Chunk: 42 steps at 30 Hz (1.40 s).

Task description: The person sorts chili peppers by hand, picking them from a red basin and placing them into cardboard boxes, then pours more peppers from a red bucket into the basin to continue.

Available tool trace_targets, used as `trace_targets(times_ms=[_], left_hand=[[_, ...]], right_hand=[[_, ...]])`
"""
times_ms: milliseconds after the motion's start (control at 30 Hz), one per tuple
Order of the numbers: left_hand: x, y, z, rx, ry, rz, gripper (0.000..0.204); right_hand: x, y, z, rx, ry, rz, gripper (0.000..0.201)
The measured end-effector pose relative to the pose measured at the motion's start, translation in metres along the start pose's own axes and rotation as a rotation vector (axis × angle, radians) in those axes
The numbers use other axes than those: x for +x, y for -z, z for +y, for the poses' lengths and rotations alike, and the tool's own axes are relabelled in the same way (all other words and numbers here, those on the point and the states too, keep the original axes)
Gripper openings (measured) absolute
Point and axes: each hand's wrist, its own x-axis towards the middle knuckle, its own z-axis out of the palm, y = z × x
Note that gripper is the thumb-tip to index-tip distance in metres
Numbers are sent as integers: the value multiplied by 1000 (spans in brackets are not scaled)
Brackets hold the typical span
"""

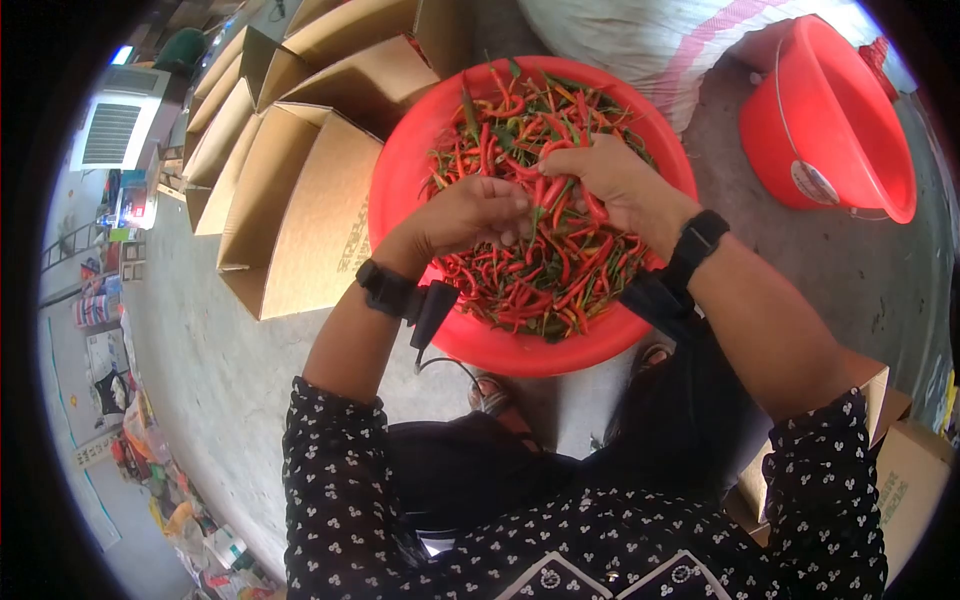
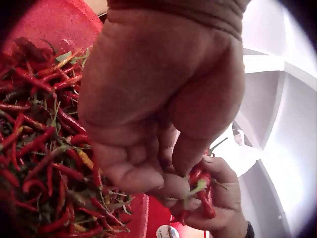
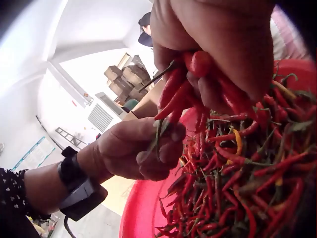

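Observation:
A wide red basin (image 1: pixel 410 130) is heaped with red chili peppers (image 1: pixel 510 290), some with green stems and leaves. Over the heap, my right hand (image 1: pixel 625 180) grips a small bunch of red chilies (image 3: pixel 173 94), their tips poking out past the curled fingers. My left hand (image 1: pixel 470 215) meets it from the side. Its thumb and finger pinch a green chili stem (image 2: pixel 199 187) right at the bunch. In the right wrist view, the left hand (image 3: pixel 141 146) has its fingers curled below the hanging chilies.
Open cardboard boxes (image 1: pixel 300 200) stand left of the basin. A red bucket (image 1: pixel 770 130) with a wire handle is at the right, and a large white woven sack (image 1: pixel 620 40) lies behind. More cardboard (image 1: pixel 915 480) sits at the lower right. The person's sandalled foot (image 1: pixel 492 398) is near the basin's front rim.

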Motion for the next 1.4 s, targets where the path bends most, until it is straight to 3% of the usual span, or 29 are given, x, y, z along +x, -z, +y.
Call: trace_targets(times_ms=[67,133,167,233,367,467,533,567,633,733,833,967,1100,1233,1300,1400], left_hand=[[1,8,-7,112,39,65,14],[8,32,-41,800,67,200,18],[10,37,-55,802,67,198,18],[11,42,-82,1409,170,209,22],[16,40,-104,1479,210,145,28],[12,34,-79,1348,175,78,23],[8,45,-62,731,254,111,23],[6,50,-55,734,251,115,23],[1,53,-42,146,73,108,30],[-9,37,-15,-62,-40,61,42],[-14,7,7,-85,-139,63,45],[-14,-26,21,-88,-273,143,47],[2,-26,13,-19,-446,85,47],[0,-19,11,79,-541,134,48],[-9,-14,16,-18,-439,-31,51],[-16,-7,12,-96,-542,-41,51]], right_hand=[[-3,-1,-5,3,6,27,16],[-3,0,-9,26,0,32,9],[-2,2,-9,27,1,34,9],[-1,4,-9,24,-3,-4,9],[-10,0,-16,-24,12,19,10],[-6,1,-12,32,70,-5,14],[-10,-1,-14,-14,26,26,16],[-9,0,-14,-16,30,24,16],[-6,3,-12,-10,-27,-84,18],[-7,2,-7,61,-67,-97,19],[-12,-3,-10,24,-126,-88,16],[-7,-8,-2,71,-69,-53,14],[-7,-14,0,168,-106,-65,9],[10,4,14,330,-213,-338,12],[7,-8,14,287,-166,-142,17],[26,3,20,266,-132,-137,22]])
